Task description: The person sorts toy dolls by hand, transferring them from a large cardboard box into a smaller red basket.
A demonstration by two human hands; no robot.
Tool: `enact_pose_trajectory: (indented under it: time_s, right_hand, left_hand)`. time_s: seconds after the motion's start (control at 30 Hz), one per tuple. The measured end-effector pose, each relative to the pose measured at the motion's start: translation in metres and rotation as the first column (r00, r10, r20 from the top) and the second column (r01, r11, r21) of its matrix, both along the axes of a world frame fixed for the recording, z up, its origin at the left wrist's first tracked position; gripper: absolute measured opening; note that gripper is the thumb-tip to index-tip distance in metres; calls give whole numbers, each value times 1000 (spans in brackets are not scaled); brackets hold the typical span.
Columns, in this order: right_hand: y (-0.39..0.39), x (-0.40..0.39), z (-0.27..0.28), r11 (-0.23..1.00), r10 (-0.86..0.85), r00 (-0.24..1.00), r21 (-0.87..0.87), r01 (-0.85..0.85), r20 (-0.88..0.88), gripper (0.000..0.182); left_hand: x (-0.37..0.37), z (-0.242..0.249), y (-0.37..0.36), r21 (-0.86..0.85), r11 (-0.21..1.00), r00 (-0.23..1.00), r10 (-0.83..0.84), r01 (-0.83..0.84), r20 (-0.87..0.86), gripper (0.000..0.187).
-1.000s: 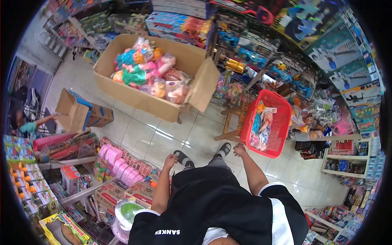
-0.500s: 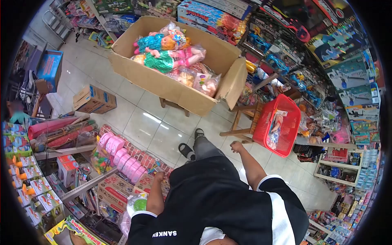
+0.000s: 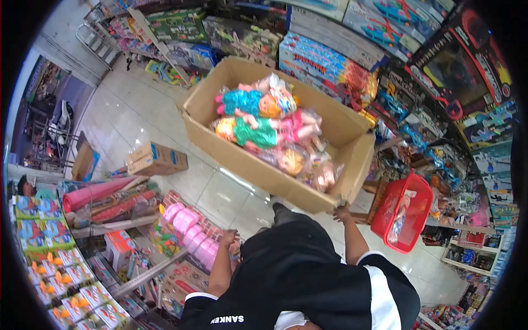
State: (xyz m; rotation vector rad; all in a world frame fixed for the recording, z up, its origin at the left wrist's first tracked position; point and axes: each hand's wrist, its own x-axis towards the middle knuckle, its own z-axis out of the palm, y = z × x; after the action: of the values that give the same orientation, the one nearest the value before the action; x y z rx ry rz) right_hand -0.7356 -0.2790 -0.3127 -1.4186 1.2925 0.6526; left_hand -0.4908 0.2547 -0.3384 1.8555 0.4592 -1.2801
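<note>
We judge the approach step: our right hand [image 3: 342, 212] touches the cardboard box [image 3: 231, 148] corner, fingers loose, gripping nothing. Next calls for reaching the dolls [image 3: 258, 118]. Left hand [image 3: 229, 237] hangs empty.

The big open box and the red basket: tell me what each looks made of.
Big open box: apparently corrugated cardboard, matte brown, with folded flaps; the right hand is at its corner. Red basket: probably moulded plastic, slightly glossy, with latticed walls.

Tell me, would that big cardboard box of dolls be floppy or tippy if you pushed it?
Probably a bit floppy: the cardboard box has open flaps and thin walls. The right hand is at its near corner. The bagged dolls are heaped loosely, so they would likely slide. It looks bulky rather than very heavy.
</note>
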Motion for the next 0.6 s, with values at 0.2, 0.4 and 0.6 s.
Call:
enact_pose_trajectory:
  time_s: [0.2,0.4,0.6]
  right_hand:
    - [-86,72,-30,938,-208,949,-228,262,236,40]
    - [-129,26,74,525,-607,614,-325,786,504,32]
    - [-134,111,214,71,-120,700,-697,714,704,20]
  left_hand:
    - [106,-4,0,29,983,971,175,-182,165,26]
    - [251,15,-7,29,972,754,161,-232,637,21]
    - [409,141,-92,-328,944,183,325,-14,928,22]
